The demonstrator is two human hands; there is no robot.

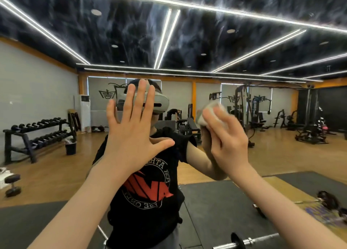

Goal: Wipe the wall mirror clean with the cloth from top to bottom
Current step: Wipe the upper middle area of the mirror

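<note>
Mirror [262, 155] filled the whole view, with streaks across its upper glass. The right hand [228, 138] pressed a crumpled cloth [210, 111] to it at head height; the left hand [135, 124] lay flat, fingers spread. Judging by that, everything below remained to be wiped.

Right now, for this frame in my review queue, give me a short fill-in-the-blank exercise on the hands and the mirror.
1. The cloth is pressed to the mirror by the ____ hand.
2. The left hand lies flat on the glass with its fingers ____.
3. The dumbbell rack is reflected to the ____ of the left hand.

Missing words: right; spread; left
</note>
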